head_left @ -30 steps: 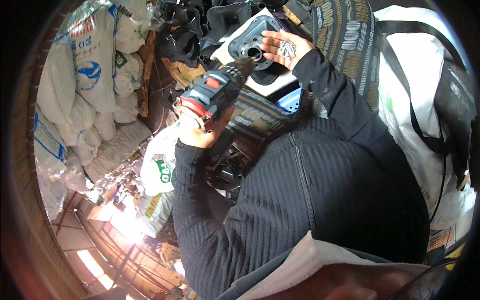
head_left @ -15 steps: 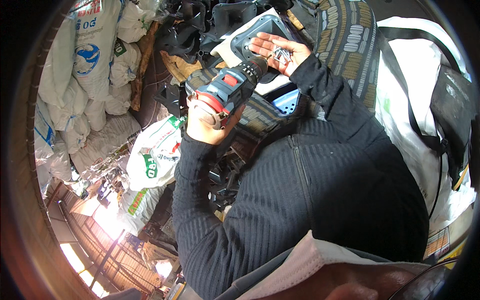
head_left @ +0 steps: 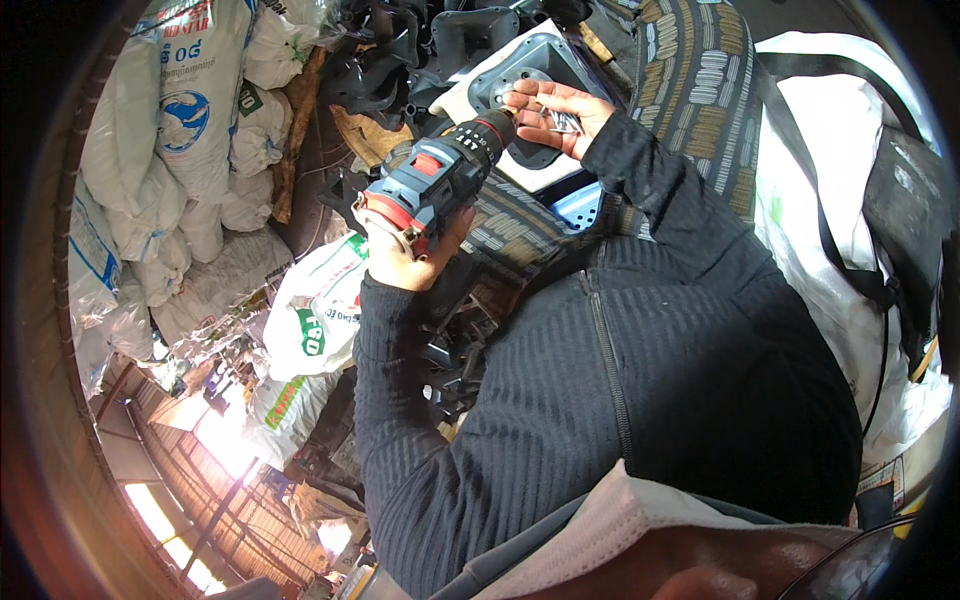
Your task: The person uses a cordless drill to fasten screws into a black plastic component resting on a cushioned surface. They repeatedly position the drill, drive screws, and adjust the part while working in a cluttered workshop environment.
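My left hand [head_left: 400,265] is wrapped round the grip of a grey-blue cordless drill [head_left: 425,185] with red parts. Its black chuck [head_left: 485,135] points up and right. My right hand [head_left: 592,112] lies palm up with curled fingers, cradling several silver screws [head_left: 565,122]. The fingertips of that hand are close to the drill's tip; I cannot tell whether they touch it. Beyond and partly behind the hand, a black plastic part with a wide flange [head_left: 550,60] rests on a white board [head_left: 460,100].
A patterned cushion [head_left: 690,110] curves round the right of the work spot, with a blue perforated plastic piece [head_left: 578,208] beside it. More black plastic parts [head_left: 475,40] are heaped at the far side. White sacks [head_left: 200,110] pile up on the left; a white bag [head_left: 810,130] sits at right.
The drill and my left hand have shifted slightly left and down. My right hand's fingers have curled from a flatter, open palm, with the screws still in it.
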`<act>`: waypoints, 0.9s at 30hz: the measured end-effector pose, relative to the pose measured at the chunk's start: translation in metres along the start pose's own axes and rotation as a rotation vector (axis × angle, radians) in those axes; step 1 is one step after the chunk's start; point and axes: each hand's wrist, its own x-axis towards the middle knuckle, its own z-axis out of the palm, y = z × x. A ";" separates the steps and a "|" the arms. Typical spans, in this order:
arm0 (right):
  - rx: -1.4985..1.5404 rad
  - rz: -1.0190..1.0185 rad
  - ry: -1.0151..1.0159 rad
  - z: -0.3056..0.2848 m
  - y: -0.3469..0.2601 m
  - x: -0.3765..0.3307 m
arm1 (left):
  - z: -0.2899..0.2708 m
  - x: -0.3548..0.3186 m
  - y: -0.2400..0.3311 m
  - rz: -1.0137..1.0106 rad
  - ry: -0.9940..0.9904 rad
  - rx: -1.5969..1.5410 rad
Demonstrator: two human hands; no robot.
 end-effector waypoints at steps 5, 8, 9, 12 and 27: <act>-0.101 0.011 -0.005 0.005 0.001 -0.002 | -0.003 0.001 -0.009 0.010 -0.013 -0.017; -0.147 0.027 -0.042 0.006 -0.001 -0.003 | -0.002 -0.001 -0.009 0.020 -0.019 -0.043; -0.151 0.031 -0.069 0.005 -0.001 -0.003 | -0.005 -0.002 -0.009 -0.018 -0.042 -0.039; -0.192 0.038 -0.137 0.006 -0.001 -0.005 | -0.019 -0.003 -0.011 -0.206 -0.169 -0.021; -0.293 0.133 -0.180 0.003 0.000 0.000 | -0.031 -0.021 -0.019 -0.094 -0.117 -0.086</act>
